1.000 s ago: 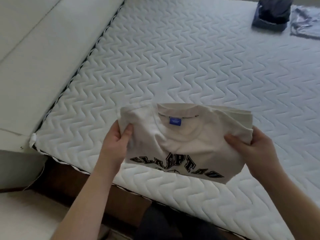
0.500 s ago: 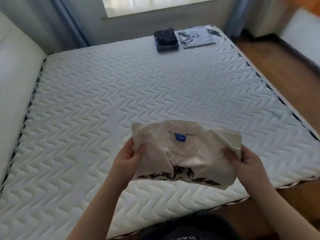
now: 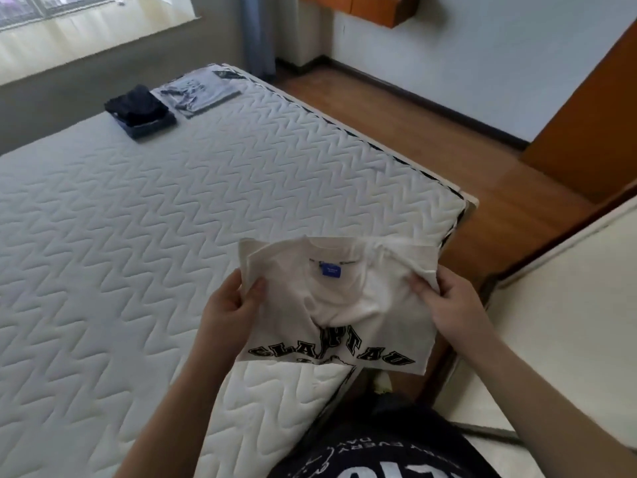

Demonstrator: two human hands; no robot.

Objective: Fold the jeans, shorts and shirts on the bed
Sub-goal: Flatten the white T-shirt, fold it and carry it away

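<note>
Cream shirt (image 3: pixel 344 298), black lettering, blue label; white zigzag-quilted mattress (image 3: pixel 138 253); dark, possibly navy, folded pile (image 3: pixel 139 112).

From my feed I see a bed (image 3: pixel 144 243) with a bare white mattress, quilted in a zigzag pattern and edged in dark piping. Beyond its far edge a window (image 3: pixel 69 15) lets in daylight above a grey sill, with a blue curtain (image 3: pixel 258 32) hanging at its right. A wooden floor (image 3: pixel 396 125) runs along the bed's right edge to a white wall (image 3: pixel 499 63) with dark skirting. An orange-brown shelf (image 3: pixel 372 6) hangs on that wall; a door (image 3: pixel 593 125) of the same colour stands further right.
</note>
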